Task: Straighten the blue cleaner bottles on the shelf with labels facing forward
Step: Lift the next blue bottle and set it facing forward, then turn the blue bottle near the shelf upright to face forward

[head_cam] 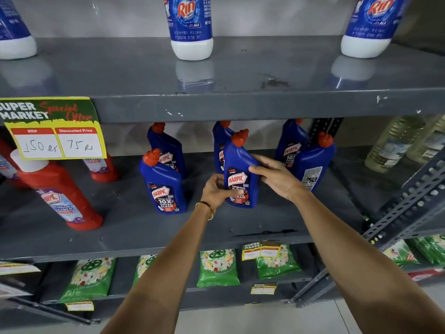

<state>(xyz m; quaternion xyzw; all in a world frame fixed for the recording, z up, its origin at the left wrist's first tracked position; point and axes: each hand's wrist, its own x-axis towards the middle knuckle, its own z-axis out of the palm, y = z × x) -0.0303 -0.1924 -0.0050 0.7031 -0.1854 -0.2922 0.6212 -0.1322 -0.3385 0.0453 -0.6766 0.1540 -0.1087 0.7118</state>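
Two-handed grip on the middle blue bottle (240, 172), label out front.

Left hand (218, 190) pinches its lower edge and right hand (277, 177) wraps its side, probably to square it on the shelf (144, 227); the right-end bottle (313, 162) shows its back.

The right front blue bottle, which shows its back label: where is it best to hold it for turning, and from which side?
Probably the broad lower body of the backward bottle, coming from the front right, where the shelf is open. Its red cap and neck are narrow, and another blue bottle stands close behind its left side.
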